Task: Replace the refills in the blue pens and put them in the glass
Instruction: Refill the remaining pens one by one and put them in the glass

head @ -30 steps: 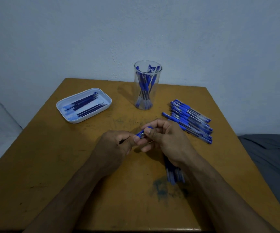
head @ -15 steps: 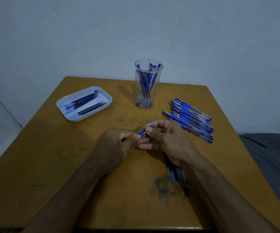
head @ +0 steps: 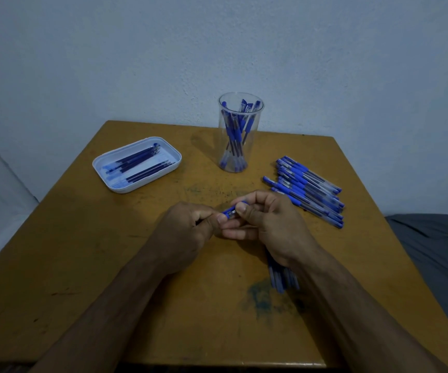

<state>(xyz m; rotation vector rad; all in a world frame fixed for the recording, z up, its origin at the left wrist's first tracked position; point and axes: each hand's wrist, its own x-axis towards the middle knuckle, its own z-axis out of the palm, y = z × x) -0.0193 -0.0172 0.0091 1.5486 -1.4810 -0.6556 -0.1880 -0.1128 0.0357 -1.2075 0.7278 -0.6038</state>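
Your left hand (head: 188,227) and right hand (head: 268,224) meet mid-frame, fingers curled, both pinching one blue pen (head: 231,210) above the tabletop (head: 110,265). Glass (head: 240,135) of pens stands upper centre — loose pens (head: 309,189) right of it, refill tray (head: 136,164) upper left.

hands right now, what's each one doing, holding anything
Left hand: fingers curled, pinching one end of the blue pen.
Right hand: fingers curled round the other end of it.
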